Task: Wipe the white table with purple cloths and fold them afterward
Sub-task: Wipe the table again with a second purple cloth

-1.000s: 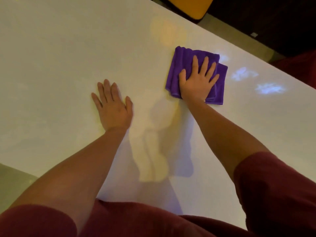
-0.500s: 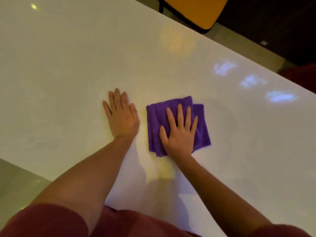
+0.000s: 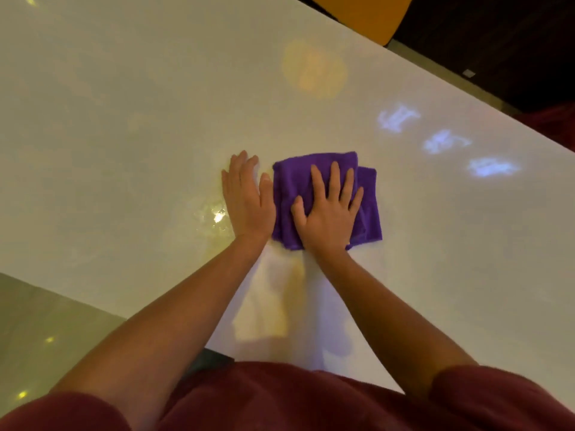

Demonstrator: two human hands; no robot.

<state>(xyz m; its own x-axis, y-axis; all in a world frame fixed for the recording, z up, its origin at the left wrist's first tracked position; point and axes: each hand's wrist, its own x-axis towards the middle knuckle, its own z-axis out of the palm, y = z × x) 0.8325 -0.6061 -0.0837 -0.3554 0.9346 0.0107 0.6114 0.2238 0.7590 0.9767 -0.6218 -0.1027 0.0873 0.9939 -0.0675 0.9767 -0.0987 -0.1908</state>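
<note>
The purple cloth (image 3: 326,178) sits folded in a rough square on the white table (image 3: 124,119), about mid-table in front of the person; the right hand (image 3: 328,213) lies flat on top of it, fingers spread, pressing rather than pinching; the left hand (image 3: 247,197) is flat on bare table with fingers together, gripping nothing, its thumb side touching the cloth's left edge; so the cloth lies directly under the right palm and immediately right of the left hand; wiping looks mid-way, folding not begun, and the right hand seems best placed to push next.
</note>
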